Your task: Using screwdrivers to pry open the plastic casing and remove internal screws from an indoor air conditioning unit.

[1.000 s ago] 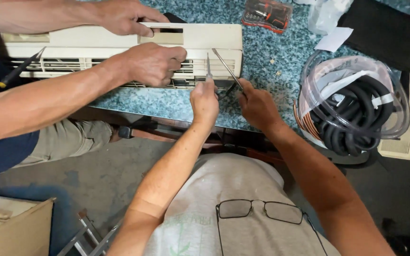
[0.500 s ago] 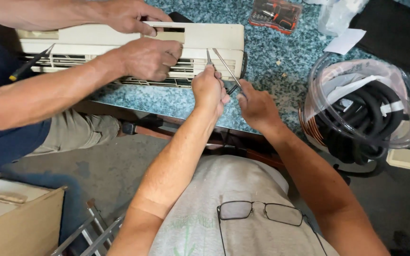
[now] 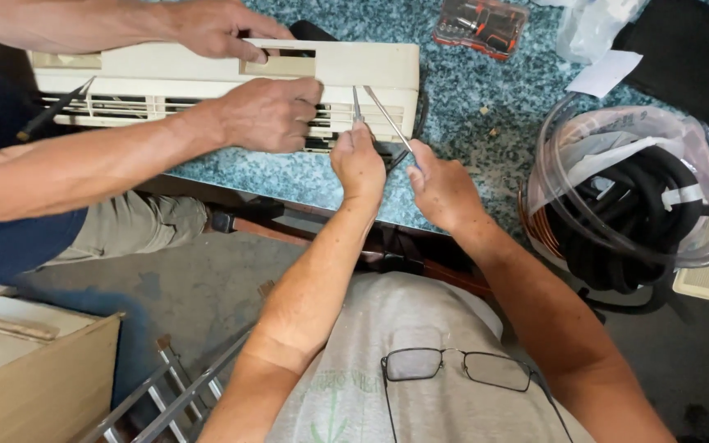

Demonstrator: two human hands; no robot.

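Cream plastic forms the casing of the air-conditioner unit (image 3: 223, 78), which lies lengthwise on the speckled blue-green table (image 3: 469, 107), with its right end nearest my hands.

Head view, my hands: my left hand (image 3: 359, 160) is closed around the lower end of a thin metal rod (image 3: 356, 105), which stands nearly upright with its tip at the unit's louvre slots. My right hand (image 3: 445, 184) is closed on a second rod (image 3: 387, 119), which slants up and to the left toward the same spot. The two rods converge at the front right of the unit. My hands sit just beside each other at the table edge, not touching.

Head view, second person: one hand (image 3: 215, 29) rests on top of the casing. The other hand (image 3: 268, 115) presses against the louvre front, just left of my left hand. A dark-handled screwdriver (image 3: 51, 115) lies against the left part of the unit.

Head view, surroundings: a coil of black hose (image 3: 625, 213) in clear plastic wrap sits at the right of the table, with copper tubing showing at its left rim. A clear bit case (image 3: 482, 25) lies beyond the unit. Glasses (image 3: 457, 369) hang on my shirt front. A ladder (image 3: 182, 385) and a cardboard box (image 3: 34, 369) stand on the floor at lower left.
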